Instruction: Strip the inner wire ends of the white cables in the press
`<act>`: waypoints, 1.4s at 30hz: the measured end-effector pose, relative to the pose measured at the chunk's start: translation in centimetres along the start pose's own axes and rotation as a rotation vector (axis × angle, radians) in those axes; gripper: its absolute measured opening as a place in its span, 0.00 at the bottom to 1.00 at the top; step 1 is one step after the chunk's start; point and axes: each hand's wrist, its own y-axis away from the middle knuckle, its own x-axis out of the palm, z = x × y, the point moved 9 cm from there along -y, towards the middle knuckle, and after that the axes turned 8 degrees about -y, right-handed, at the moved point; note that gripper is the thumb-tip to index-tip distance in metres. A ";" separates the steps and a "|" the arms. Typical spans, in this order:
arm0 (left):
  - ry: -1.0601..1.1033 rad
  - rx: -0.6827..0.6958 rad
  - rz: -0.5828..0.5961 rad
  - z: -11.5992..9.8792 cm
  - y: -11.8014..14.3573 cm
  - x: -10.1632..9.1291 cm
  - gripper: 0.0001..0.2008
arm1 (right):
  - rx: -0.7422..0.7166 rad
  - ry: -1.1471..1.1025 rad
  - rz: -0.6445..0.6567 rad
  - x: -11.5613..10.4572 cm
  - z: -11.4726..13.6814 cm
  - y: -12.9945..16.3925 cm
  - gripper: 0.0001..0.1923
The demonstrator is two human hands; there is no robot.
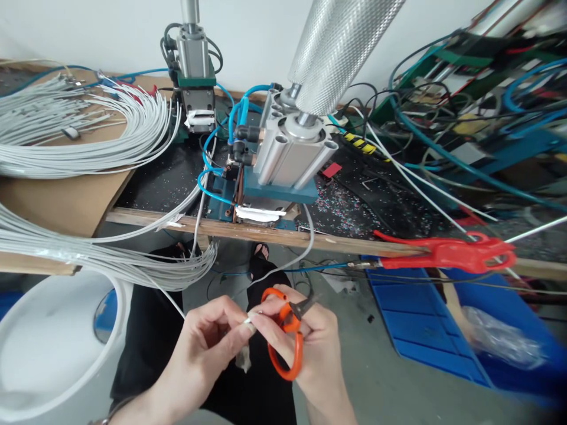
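Observation:
My left hand [208, 342] pinches the end of a thin grey cable [290, 260] between thumb and fingers, low in the middle of the view. My right hand [310, 345] holds orange-handled scissors [287, 339], fingers through the loops, and its fingertips meet the left hand at the cable end. The cable runs up over the wooden bench edge [283, 235] toward a pneumatic press [287, 159] with blue air hoses.
Bundles of grey cables [88, 130] lie on cardboard at left and hang over the edge. A white bucket [48, 348] stands lower left. A red clamp [447, 252] grips the bench edge at right above blue crates [420, 313]. Tangled hoses fill the upper right.

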 end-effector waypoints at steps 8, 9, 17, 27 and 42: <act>-0.008 -0.052 0.094 0.3 0.1 1.1 0.17 | 0.174 -0.206 -0.051 -0.1 -1.9 -0.3 0.19; 0.005 -0.046 0.085 0.2 0.1 1.0 0.17 | 0.158 -0.232 -0.084 -0.4 -1.8 -0.5 0.22; 0.035 -0.125 0.074 0.3 0.2 0.0 0.20 | 0.147 0.025 -0.077 -2.6 -1.9 -0.1 0.24; 0.220 -0.173 0.079 0.3 -0.1 -0.2 0.17 | 0.097 0.209 0.166 -0.2 -1.0 0.4 0.15; 0.535 -0.269 0.222 0.6 -0.1 0.8 0.13 | 0.071 0.055 0.055 0.8 -0.7 0.3 0.04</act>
